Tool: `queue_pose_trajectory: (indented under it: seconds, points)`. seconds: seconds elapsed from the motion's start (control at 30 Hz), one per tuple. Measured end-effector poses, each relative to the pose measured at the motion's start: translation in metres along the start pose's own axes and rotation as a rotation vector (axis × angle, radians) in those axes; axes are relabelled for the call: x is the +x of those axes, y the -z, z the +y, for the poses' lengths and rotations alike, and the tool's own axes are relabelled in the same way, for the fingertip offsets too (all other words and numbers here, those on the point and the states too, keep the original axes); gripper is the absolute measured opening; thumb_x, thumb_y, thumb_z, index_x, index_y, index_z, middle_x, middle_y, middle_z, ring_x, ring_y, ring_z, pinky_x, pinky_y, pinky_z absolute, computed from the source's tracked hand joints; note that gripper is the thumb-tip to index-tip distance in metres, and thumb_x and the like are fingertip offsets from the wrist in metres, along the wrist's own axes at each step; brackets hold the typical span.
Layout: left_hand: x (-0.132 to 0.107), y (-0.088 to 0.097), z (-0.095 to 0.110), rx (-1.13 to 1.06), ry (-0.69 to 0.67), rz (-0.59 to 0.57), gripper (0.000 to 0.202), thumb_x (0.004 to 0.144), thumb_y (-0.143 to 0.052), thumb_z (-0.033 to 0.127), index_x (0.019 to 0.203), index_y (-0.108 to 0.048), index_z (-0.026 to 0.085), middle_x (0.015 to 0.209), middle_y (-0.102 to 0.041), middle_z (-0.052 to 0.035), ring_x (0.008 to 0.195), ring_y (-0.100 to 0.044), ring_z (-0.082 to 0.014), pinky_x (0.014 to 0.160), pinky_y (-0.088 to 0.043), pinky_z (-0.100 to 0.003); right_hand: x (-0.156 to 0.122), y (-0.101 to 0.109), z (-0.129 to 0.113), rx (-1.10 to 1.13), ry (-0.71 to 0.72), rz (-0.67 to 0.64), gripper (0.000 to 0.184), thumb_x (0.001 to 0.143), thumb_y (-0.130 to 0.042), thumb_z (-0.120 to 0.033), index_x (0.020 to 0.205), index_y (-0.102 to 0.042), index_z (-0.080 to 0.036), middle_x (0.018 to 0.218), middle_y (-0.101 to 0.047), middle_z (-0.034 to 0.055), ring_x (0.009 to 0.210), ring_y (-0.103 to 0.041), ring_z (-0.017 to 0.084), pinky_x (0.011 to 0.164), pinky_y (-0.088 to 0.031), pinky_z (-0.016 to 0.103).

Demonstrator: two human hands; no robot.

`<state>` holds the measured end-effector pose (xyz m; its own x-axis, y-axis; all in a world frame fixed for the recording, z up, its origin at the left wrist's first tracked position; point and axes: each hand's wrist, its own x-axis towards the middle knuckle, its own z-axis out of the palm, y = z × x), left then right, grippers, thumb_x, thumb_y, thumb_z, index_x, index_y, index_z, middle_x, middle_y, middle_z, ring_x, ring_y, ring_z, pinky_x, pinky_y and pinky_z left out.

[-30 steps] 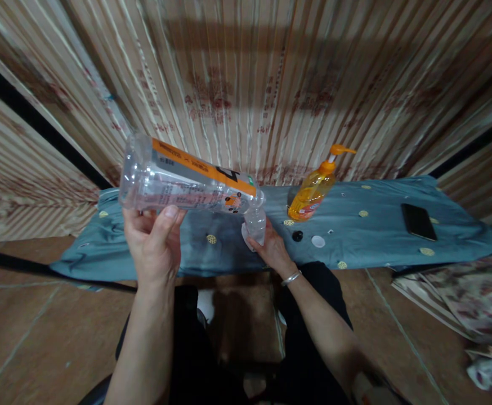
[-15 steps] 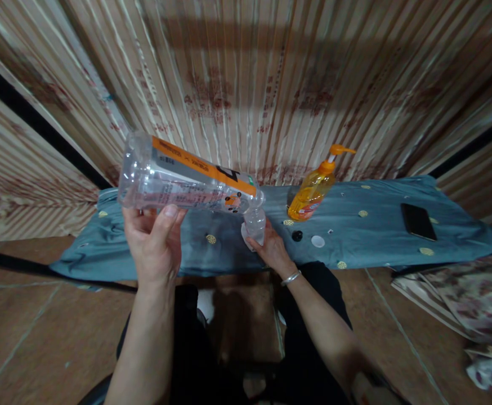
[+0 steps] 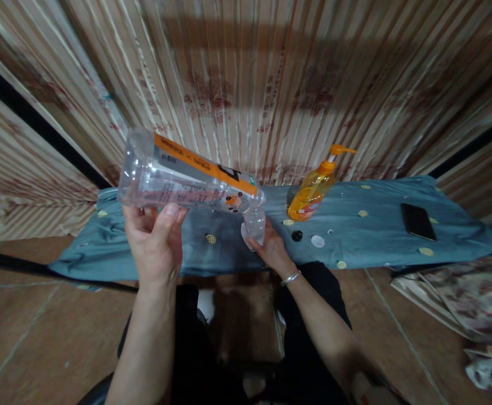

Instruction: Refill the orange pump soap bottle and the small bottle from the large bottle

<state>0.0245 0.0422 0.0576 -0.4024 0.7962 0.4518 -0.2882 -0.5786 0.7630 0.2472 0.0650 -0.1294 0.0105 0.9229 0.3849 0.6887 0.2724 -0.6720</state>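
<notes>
My left hand (image 3: 155,242) grips a large clear plastic bottle (image 3: 187,179) with an orange and grey label. The bottle is tipped almost level, base up to the left, and its neck meets the mouth of a small clear bottle (image 3: 255,223). My right hand (image 3: 271,250), a bangle on its wrist, is closed round that small bottle, which stands on the blue-grey cloth (image 3: 356,225) near its front edge.
An orange pump bottle of soap (image 3: 313,194) stands on the cloth to the right. A small black cap (image 3: 297,235) and a white cap (image 3: 317,241) lie in front of it. A dark phone (image 3: 417,221) lies further right. Striped curtains hang behind.
The base of the big bottle has risen slightly, so it tilts a little more steeply. Both hands keep their places.
</notes>
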Motion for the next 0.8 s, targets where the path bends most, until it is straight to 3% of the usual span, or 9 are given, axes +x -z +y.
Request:
queue_pose_trajectory:
  seconds: [0.17,0.37,0.53,0.8]
  points:
    - [0.0,-0.0007,-0.0006,0.008,-0.002,-0.001,0.051,0.064,-0.097,0.036,0.109,-0.073,0.035,0.107,-0.071,0.0002,0.09,-0.067,-0.0173,0.075,-0.057,-0.028,-0.0008,-0.0007,-0.0005,0.0,0.021,0.02,0.078,0.094,-0.07,-0.043,0.159,-0.041,-0.011,0.134,-0.074,0.0242,0.121,-0.074,0.039,0.102,-0.061,0.057]
    - [0.0,-0.0024,0.0007,-0.01,0.008,-0.011,0.042,0.064,-0.098,0.035,0.098,-0.073,0.033,0.102,-0.071,0.0013,0.086,-0.066,-0.0154,0.075,-0.058,-0.027,-0.0003,0.0011,-0.0016,0.008,-0.002,0.004,0.079,0.094,-0.069,-0.045,0.159,-0.041,-0.009,0.134,-0.074,0.0243,0.122,-0.074,0.039,0.103,-0.06,0.056]
    - [-0.0006,-0.003,0.0,-0.026,0.004,-0.002,0.045,0.065,-0.098,0.033,0.103,-0.074,0.032,0.101,-0.07,0.001,0.083,-0.065,-0.0149,0.076,-0.057,-0.027,0.0001,0.0028,-0.0033,0.018,0.001,-0.004,0.077,0.094,-0.069,-0.045,0.159,-0.042,-0.013,0.14,-0.072,0.0236,0.126,-0.072,0.039,0.105,-0.06,0.056]
    - [-0.0011,0.0006,0.0026,0.019,0.038,-0.046,0.044,0.068,-0.097,0.036,0.107,-0.075,0.038,0.116,-0.074,-0.0003,0.095,-0.069,-0.018,0.079,-0.059,-0.029,-0.0006,0.0009,-0.0033,0.007,-0.008,0.007,0.076,0.095,-0.067,-0.048,0.159,-0.043,-0.014,0.137,-0.073,0.0228,0.123,-0.073,0.039,0.103,-0.06,0.057]
